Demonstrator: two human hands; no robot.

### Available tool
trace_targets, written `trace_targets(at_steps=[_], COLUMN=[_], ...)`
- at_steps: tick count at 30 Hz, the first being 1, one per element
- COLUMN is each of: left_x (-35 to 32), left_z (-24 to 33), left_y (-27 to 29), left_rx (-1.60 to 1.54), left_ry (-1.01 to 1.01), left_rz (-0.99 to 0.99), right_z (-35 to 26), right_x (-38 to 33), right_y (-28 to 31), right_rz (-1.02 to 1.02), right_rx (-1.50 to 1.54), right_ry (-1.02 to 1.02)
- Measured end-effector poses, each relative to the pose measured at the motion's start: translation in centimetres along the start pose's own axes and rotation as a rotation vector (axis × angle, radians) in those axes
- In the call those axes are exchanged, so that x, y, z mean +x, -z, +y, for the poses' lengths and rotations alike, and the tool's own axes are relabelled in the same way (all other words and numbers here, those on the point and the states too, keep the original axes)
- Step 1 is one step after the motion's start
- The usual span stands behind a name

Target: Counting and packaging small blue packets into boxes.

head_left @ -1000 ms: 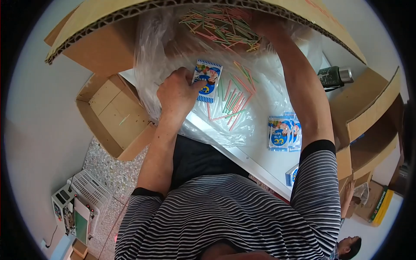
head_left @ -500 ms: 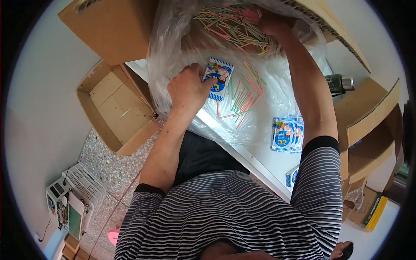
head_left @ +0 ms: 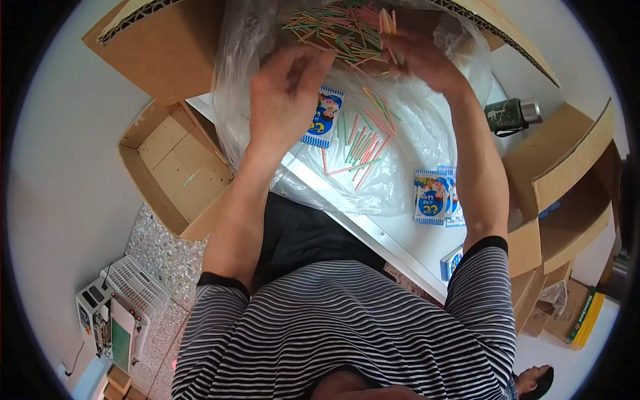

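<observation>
My right hand [head_left: 427, 61] pinches a small bunch of thin coloured sticks [head_left: 387, 23], upright at the edge of a big pile of such sticks [head_left: 327, 30] in the plastic-lined box. Opposite it, my left hand [head_left: 283, 100] hovers empty, thumb and fingers apart. Partly behind the left hand lies a blue-and-white packet [head_left: 325, 120] on clear plastic sheeting [head_left: 407, 147]. Beside this packet are several loose pink and green sticks [head_left: 363, 147]. More packets [head_left: 432, 197] overlap on the white table by my right forearm, and another stack [head_left: 451, 265] sits near the table edge.
An open cardboard box [head_left: 213, 207] stands at the left with a few stick bits inside. At the right are a dark green flask [head_left: 505, 116] and open cartons [head_left: 573, 167]. A white plastic basket [head_left: 143, 293] stands on the speckled floor. Another person [head_left: 533, 383] shows at lower right.
My left hand has let go of the packet and risen toward the pile. My right hand has come back from deep in the pile with a bunch of sticks.
</observation>
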State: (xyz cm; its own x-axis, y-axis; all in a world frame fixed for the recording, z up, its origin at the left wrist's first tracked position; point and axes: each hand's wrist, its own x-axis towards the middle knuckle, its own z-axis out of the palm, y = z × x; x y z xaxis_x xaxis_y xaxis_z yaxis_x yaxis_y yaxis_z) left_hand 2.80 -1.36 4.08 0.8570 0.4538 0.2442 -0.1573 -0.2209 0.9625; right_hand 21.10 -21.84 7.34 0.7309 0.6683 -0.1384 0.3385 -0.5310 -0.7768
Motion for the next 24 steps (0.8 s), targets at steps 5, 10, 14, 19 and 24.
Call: trace_targets(at_steps=[5, 10, 14, 19, 24], left_x=[3.2, 2.1, 1.0, 0.3, -1.7], left_z=[1.1, -0.2, -0.9, -2.4, 0.8], left_y=[-3.8, -6.2, -6.3, -6.1, 0.5], left_rx=[-0.501, -0.442, -0.4, -0.579, 0.452], left_ry=[0.014, 0.281, 0.351, 0.289, 0.036], left_rz=[-0.056, -0.468, -0.507, -0.375, -0.098], right_z=[-4.8, -1.5, 0.2, 0.1, 0.3], right_x=[-6.6, -7.6, -7.9, -8.2, -8.8], right_y=[-4.5, -9.0, -10.7, -10.4, -10.1], right_rz=[-0.197, -0.455, -0.524, -0.558, 0.073], right_rx=[0.631, 1.272, 1.488, 1.468, 0.726], right_ry=[-0.155, -0.105, -0.197, -0.137, 0.167])
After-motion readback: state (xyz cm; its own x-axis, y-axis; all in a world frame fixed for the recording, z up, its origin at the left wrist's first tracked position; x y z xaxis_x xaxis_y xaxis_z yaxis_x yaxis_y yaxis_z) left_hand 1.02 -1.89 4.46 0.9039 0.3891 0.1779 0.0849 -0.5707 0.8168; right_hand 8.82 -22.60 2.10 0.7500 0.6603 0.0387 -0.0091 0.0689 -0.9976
